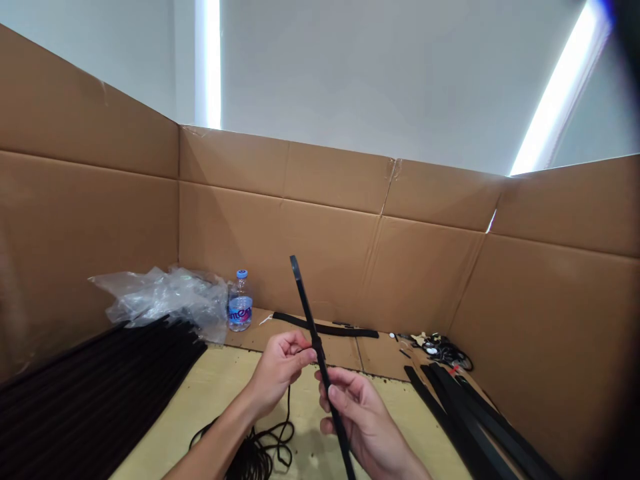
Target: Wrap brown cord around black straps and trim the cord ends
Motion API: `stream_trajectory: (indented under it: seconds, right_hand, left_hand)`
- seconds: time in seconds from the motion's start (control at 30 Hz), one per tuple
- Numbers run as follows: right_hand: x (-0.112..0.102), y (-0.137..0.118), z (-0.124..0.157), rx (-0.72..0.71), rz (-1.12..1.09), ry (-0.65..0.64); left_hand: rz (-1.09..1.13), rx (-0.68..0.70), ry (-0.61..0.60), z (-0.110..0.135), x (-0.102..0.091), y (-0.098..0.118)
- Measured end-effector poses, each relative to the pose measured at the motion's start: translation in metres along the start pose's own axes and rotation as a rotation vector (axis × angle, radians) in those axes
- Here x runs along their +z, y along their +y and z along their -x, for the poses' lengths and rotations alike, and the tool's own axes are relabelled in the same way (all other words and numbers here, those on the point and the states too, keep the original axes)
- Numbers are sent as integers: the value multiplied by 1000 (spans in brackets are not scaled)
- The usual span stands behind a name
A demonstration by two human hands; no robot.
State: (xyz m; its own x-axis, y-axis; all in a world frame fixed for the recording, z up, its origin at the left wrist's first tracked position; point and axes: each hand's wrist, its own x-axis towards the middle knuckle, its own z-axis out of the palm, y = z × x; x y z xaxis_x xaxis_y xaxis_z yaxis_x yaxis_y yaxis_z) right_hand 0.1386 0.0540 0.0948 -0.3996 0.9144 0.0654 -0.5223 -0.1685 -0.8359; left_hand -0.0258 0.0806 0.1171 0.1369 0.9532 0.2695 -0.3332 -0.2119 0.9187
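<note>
Above the black cord coil [257, 457] at bottom centre, the left hand [278, 375] pinches a fitting [317, 345] on the tilted black strip [304, 300], the right hand [365, 420] curls loosely below, and that slack grip could let it slip.

Matt black strip [307, 310] (plastic or rubber)

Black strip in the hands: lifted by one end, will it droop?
Probably fairly stiff: the black strip stands straight above the right hand without visible sag. It is likely light for its length, being thin and held in the fingers. Its smooth sheen may slip, so pinch firmly.
</note>
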Motion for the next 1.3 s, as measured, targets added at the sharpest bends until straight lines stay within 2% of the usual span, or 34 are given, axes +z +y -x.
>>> stream_trajectory:
  seconds: [0.23, 0.37, 0.57, 0.73, 0.87, 1.0, 1.1, 1.2, 1.3]
  right_hand:
    - [4, 3, -1, -45, 49, -102]
    - [5, 0, 1, -84, 25, -191]
    - [0, -4, 0, -49, -79, -147]
    - [-8, 5, -6, -25, 37, -113]
    - [-12, 6, -2, 8, 170, -157]
    - [-8, -1, 5, 12, 241, -192]
    - [-5, -6, 7, 3, 217, -117]
    - [-4, -8, 8, 64, 138, 3]
    - [-3, -6, 9, 111, 114, 103]
  left_hand:
    - [56, -24, -64, 3, 0, -3]
    - [57, -47, -44, 3, 2, -1]
    - [44, -43, 14, 0, 2, -1]
    - [15, -95, -45, 1, 4, -1]
    - [10, -128, -98, 3, 5, 0]
    - [24, -120, -72, 3, 4, -3]
    - [20, -80, 16, 2, 4, -6]
    - [7, -45, 99, 0, 5, -12]
    - [17, -67, 99, -1, 5, -18]
